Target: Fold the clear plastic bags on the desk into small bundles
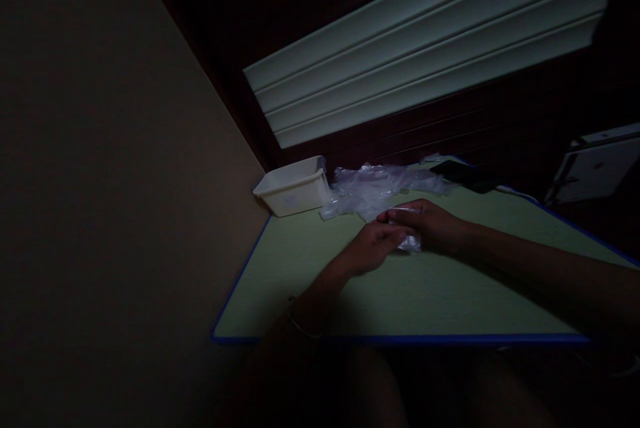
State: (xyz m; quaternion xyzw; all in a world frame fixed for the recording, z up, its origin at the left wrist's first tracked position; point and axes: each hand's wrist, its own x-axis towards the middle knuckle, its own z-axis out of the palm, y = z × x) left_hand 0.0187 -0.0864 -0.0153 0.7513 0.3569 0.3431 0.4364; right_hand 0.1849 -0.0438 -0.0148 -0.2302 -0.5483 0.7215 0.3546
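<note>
My left hand (373, 246) and my right hand (433, 225) meet over the middle of a pale green table top (410, 295). Both have their fingers closed on a small clear plastic bag (407, 231), which shows between and under them. The scene is dim, so what the bag holds cannot be made out. Just behind my hands lies a heap of clear plastic bags (380, 188).
A white plastic bin (295, 186) stands at the table's back left corner, beside the wall. A dark flat object (463, 175) lies behind the heap. A white device (595, 165) sits off the right side. The table has a blue edge (400, 339).
</note>
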